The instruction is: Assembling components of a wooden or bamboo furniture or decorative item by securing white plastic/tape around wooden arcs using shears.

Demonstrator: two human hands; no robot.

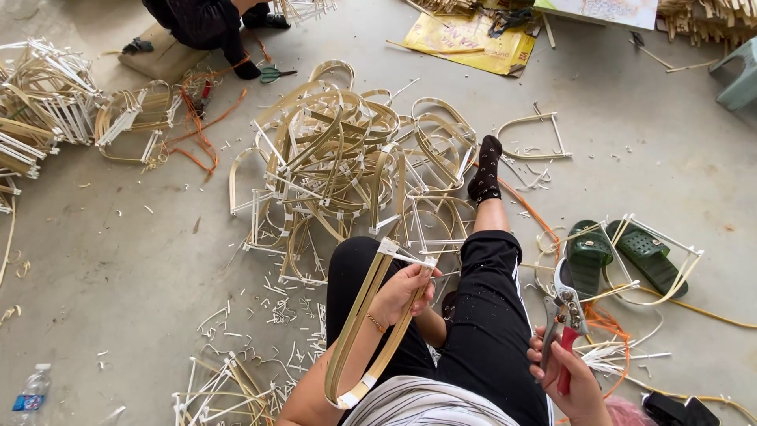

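Observation:
My left hand (406,290) grips a bent bamboo-strip frame (356,335) near its top, where white tape binds a cross stick. The frame runs down over my lap to a taped bottom end. My right hand (564,371) holds red-handled pruning shears (563,312), blades up, off to the right of my knee and apart from the frame. My legs in black trousers stretch forward, one foot in a dark sock (486,170).
A big heap of similar bamboo frames (347,158) lies on the concrete floor ahead. More frames (47,102) are stacked at left. Green sandals (623,254), orange cord, white offcuts, a water bottle (31,392) and another person (209,28) are around.

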